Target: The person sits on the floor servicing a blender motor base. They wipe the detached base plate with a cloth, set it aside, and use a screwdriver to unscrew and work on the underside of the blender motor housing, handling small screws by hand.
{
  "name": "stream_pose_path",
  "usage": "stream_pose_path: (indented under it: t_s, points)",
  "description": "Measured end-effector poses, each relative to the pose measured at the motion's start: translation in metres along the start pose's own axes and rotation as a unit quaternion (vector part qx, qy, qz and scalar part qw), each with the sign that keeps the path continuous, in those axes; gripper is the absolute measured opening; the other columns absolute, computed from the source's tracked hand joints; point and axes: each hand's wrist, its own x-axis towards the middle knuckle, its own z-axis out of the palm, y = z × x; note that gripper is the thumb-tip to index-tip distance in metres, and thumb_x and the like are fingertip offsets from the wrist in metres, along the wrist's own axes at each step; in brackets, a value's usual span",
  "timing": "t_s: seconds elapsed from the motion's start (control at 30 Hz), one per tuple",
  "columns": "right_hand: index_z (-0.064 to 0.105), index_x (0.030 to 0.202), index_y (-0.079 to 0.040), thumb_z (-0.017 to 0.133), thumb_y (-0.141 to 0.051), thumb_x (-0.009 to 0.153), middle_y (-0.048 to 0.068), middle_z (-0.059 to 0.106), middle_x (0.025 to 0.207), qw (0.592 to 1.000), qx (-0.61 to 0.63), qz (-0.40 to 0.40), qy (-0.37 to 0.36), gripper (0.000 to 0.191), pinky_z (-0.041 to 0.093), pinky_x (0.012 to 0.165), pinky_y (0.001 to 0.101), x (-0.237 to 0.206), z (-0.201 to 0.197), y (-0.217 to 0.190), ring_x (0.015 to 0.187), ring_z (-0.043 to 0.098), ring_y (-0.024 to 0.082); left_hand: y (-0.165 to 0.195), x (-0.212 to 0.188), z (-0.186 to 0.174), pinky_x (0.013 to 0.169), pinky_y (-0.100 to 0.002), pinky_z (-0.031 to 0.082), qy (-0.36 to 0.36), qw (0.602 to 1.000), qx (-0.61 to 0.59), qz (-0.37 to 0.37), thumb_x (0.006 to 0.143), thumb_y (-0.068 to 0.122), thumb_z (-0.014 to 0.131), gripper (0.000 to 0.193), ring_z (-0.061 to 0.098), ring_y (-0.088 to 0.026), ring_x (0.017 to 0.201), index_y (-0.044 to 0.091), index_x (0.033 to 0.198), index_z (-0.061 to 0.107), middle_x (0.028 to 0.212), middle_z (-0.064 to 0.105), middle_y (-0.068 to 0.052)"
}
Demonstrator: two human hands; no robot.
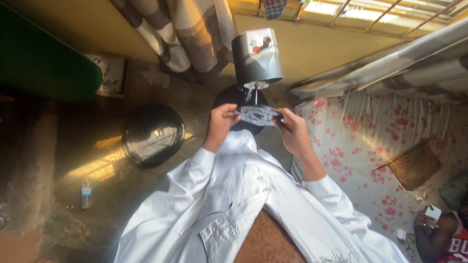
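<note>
My left hand (221,122) and my right hand (292,130) together hold a small dark round fan part (258,115), one hand on each side of it. Just beyond it stands a fan's motor housing (257,56), dark grey with a bare metal shaft pointing toward the part. The fan's dark round base (228,96) shows behind my hands. White sleeves cover both my arms.
A round black fan grille (153,134) lies on the floor at left, with a small plastic bottle (86,194) nearer me. A bed with a pink-flowered sheet (370,141) and a woven tray (414,165) is at right; another person sits at bottom right holding a phone (432,212).
</note>
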Motion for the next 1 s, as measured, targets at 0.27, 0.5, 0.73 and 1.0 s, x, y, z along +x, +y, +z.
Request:
stream_pose_path:
  t_s: [0.27,0.5,0.73,1.0]
  points:
    - [0.065,0.112,-0.002,0.071,-0.005,0.096,0.006,0.066,0.082,0.998,-0.041,-0.033,0.019,0.018,0.048,0.069,0.0265,0.014,0.007,0.004,0.074,0.055,0.011,-0.009,-0.01,-0.003,0.08,-0.029,0.055,0.102,0.981,0.135,-0.091,0.088,0.003,0.075,0.037,0.069,-0.014,0.092,-0.003,0.123,0.065,0.111,0.072,-0.01]
    - [0.068,0.111,-0.002,0.073,-0.006,0.097,0.006,0.06,0.077,0.998,-0.042,-0.014,0.043,0.016,0.045,0.065,0.0274,0.02,0.006,0.01,0.071,0.049,0.011,-0.016,-0.02,0.016,0.074,-0.028,0.055,0.008,0.984,0.121,-0.131,0.096,0.016,0.066,0.026,0.07,-0.013,0.081,0.001,0.115,0.075,0.099,0.079,-0.006]
    - [0.069,0.112,-0.002,0.072,-0.003,0.094,0.009,0.064,0.078,0.998,-0.044,-0.029,0.033,0.018,0.046,0.065,0.0285,0.032,0.004,0.008,0.07,0.051,0.012,-0.009,-0.005,0.054,0.071,-0.029,0.058,-0.015,0.989,0.047,-0.136,0.1,0.024,0.064,0.026,0.072,-0.016,0.078,0.002,0.109,0.074,0.095,0.078,-0.009]
    - [0.069,0.112,0.0,0.072,0.0,0.094,0.008,0.069,0.082,0.995,-0.056,-0.036,0.072,0.018,0.047,0.066,0.0293,0.026,0.004,0.003,0.07,0.054,0.012,-0.014,0.006,0.075,0.065,-0.029,0.06,0.036,0.994,-0.01,-0.101,0.097,0.022,0.066,0.024,0.073,-0.018,0.071,0.002,0.104,0.076,0.089,0.077,-0.011]
